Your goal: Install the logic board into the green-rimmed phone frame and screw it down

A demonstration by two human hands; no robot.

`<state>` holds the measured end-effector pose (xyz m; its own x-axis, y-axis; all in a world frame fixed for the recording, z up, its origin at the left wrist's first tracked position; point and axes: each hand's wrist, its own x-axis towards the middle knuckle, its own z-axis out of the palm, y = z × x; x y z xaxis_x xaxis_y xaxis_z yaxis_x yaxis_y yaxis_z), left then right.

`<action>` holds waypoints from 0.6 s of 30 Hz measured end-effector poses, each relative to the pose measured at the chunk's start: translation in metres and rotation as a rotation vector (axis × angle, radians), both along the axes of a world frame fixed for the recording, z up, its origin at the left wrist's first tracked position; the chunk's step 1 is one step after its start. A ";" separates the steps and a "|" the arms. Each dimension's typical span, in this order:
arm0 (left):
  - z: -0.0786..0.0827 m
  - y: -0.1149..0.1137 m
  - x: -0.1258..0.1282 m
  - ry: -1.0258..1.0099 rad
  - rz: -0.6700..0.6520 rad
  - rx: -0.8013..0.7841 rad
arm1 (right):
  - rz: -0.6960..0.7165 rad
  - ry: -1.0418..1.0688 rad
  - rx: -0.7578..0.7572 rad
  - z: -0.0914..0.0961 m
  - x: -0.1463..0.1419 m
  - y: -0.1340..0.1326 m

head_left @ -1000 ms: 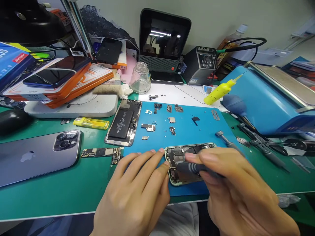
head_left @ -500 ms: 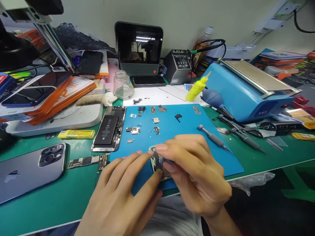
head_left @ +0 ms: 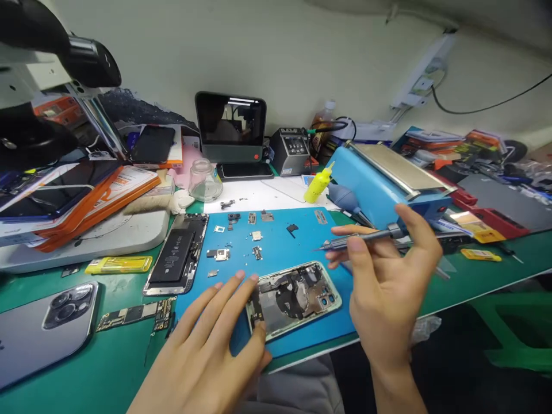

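Note:
An opened phone frame (head_left: 297, 296) with bare internals lies on the blue mat (head_left: 276, 241) near the table's front edge. My left hand (head_left: 207, 351) rests flat on the mat, fingers stretched, its fingertips touching the frame's left end. My right hand (head_left: 386, 293) is raised to the right of the frame and pinches a grey screwdriver (head_left: 366, 237), whose tip points left above the mat. Small screws and metal parts (head_left: 254, 236) lie scattered on the mat's far half.
A phone screen assembly with battery (head_left: 176, 253) lies left of the mat, beside a logic board (head_left: 133, 313), a yellow lighter (head_left: 118, 264) and a grey phone (head_left: 43, 328). Behind: glass jar (head_left: 203, 181), yellow bottle (head_left: 318, 184), blue machine (head_left: 383, 184), small monitor (head_left: 230, 123).
My right hand has lifted off the phone frame and moved right and up, now holding the grey screwdriver that lay on the mat. The frame is uncovered. The camera view has tilted up.

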<state>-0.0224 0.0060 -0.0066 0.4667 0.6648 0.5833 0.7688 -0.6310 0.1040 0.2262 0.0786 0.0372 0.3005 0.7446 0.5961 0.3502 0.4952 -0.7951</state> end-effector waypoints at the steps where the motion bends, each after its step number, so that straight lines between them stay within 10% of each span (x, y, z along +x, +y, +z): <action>1: -0.004 0.002 -0.002 0.044 -0.004 0.017 | -0.004 -0.023 -0.033 0.001 0.008 0.007; 18: -0.025 -0.011 0.001 0.150 0.104 0.057 | 0.117 -0.017 -0.254 -0.008 0.012 0.011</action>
